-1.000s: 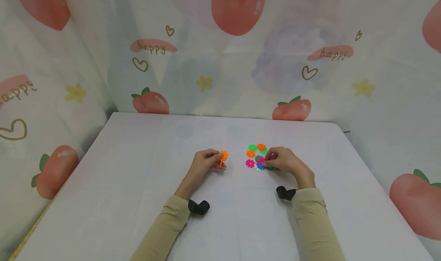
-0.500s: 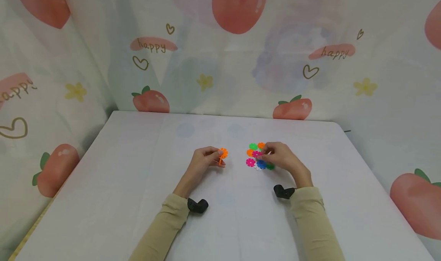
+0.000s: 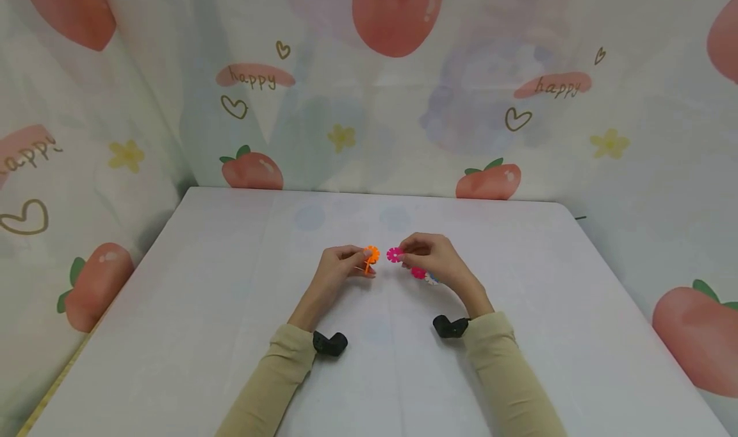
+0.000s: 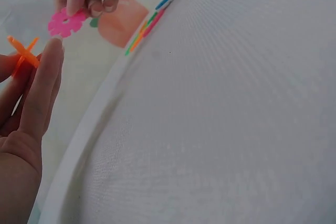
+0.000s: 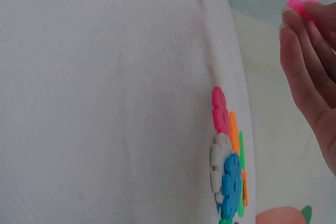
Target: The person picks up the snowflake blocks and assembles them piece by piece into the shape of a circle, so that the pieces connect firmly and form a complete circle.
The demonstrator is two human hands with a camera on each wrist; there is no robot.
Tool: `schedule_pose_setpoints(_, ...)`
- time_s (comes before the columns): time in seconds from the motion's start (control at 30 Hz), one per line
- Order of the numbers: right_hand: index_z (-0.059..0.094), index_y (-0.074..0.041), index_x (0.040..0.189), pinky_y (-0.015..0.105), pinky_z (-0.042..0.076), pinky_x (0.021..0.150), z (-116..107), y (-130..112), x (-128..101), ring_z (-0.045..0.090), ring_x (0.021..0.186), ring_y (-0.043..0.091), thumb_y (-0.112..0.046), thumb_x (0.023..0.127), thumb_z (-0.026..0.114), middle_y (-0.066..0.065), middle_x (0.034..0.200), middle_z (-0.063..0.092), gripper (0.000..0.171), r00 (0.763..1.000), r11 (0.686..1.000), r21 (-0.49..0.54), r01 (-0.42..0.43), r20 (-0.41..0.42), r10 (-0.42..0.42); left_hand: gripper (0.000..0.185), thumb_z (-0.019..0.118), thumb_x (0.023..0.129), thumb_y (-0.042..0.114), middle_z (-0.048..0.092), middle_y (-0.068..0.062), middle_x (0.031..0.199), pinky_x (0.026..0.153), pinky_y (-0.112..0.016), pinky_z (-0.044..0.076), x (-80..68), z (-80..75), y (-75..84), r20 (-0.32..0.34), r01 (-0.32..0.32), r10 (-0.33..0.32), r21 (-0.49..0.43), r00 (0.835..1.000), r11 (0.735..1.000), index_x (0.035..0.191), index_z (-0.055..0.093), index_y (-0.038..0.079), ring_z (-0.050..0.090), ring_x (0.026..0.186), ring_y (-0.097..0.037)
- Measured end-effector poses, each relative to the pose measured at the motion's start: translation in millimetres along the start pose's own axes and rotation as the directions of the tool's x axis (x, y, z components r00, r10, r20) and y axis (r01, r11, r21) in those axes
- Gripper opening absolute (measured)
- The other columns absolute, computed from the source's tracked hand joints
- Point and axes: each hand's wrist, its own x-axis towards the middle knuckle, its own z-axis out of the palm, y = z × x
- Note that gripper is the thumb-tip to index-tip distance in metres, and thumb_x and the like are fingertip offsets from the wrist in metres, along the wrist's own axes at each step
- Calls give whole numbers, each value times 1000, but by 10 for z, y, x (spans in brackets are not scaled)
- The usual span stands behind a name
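Two pieces are pinched close together above the table (image 3: pixel 230 334), the orange disc assembly (image 3: pixel 371 256) by the left hand (image 3: pixel 337 272) and the pink disc (image 3: pixel 394 254) by the right hand (image 3: pixel 429 259), so a misaligned slot could likely make either slip loose.

Orange snowflake piece (image 3: pixel 371 255) — pink disc (image 3: pixel 394 254) — white table (image 3: pixel 202 309) (strawberry-print backdrop (image 3: pixel 369 91))

The left hand (image 3: pixel 337 272) holds an orange interlocked plastic disc piece (image 3: pixel 371 256) just left of the pink plastic snowflake disc (image 3: pixel 394 254) in the right hand (image 3: pixel 429 257). A pile of flat plastic snowflake discs (image 3: pixel 425 275) lies on the white cloth-covered counter (image 3: pixel 202 334), under the right hand.
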Motion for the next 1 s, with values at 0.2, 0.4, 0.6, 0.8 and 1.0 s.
schedule_pose_setpoints(0.2,74,-8,111,38,61,85,125,-48,13,74,89,22,-15,97,72,8,98,77,16,999,1000,0,4,-32,-4,27,64,102,17,73,-22,104,86,-38,62,0,2,0,-18,18,-18,-6,1000,1000,111,74,-7,77,78,-20)
schedule_pose_setpoints(0.4,78,-10,102,28,59,77,220,-93,13,75,86,27,-15,93,78,6,93,78,10,989,997,-17,81,-124,-82,28,63,103,18,74,-18,104,87,-37,62,-6,-6,27,-49,32,-33,-5,998,999,111,74,-7,78,80,-22)
schedule_pose_setpoints(0.6,78,-8,99,20,58,75,289,-96,29,76,83,31,-11,92,78,8,92,78,8,976,992,-6,129,-175,-128,29,61,104,18,74,-18,102,89,-36,61,-18,-29,60,-71,27,-25,25,997,999,112,74,-6,79,80,-22)
schedule_pose_setpoints(0.8,76,-9,100,24,60,80,313,-71,41,76,82,26,-12,92,78,7,92,77,9,978,993,19,115,-176,-110,30,60,104,18,75,-18,99,89,-37,61,-9,-37,74,-69,18,-17,12,997,1000,111,74,-8,78,77,-21)
schedule_pose_setpoints(1.0,77,-8,95,26,60,80,342,-45,44,76,82,28,-12,92,79,7,91,78,6,978,990,27,135,-161,-129,28,60,104,15,75,-18,98,91,-37,60,-17,-26,44,-59,26,-25,6,998,1000,110,73,-9,78,74,-19)
